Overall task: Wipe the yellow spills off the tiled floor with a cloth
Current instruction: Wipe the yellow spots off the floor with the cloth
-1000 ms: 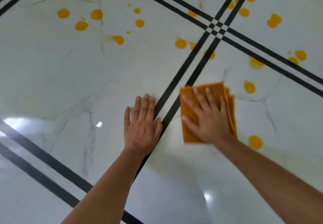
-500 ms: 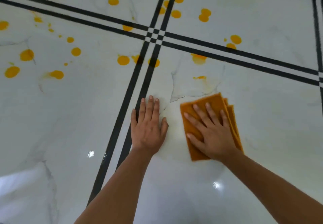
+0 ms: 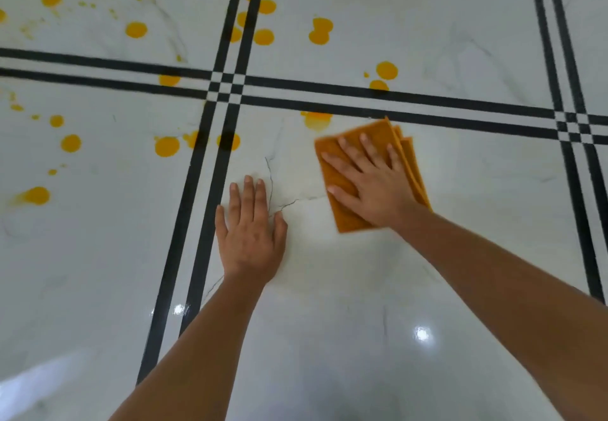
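Cloth (image 3: 381, 131): orange, folded, stacked edges seen along its right side. It is laid flat on the white tiled floor (image 3: 477, 223), just on the near side of the 2 black lines (image 3: 427, 105) that cross the view.

Right hand (image 3: 375, 190): placed palm-down on top of the cloth, fingers straight and spread. The cloth is pressed, not gripped; no finger is curled round it. Cloth is left showing beyond the fingertips on the far side, past the thumb on the left, and as a near corner beside the wrist.

Left hand (image 3: 251, 233): laid flat on bare tile, fingers straight and close together, nothing held. It is set left of the cloth and apart from it, just right of the 2 lengthwise black lines (image 3: 197, 223).

Smeared yellow spill (image 3: 316, 119): noted just beyond the cloth's far-left corner, against the crossing lines. Further yellow drops (image 3: 167, 146) are scattered over the left tile and the far tiles.
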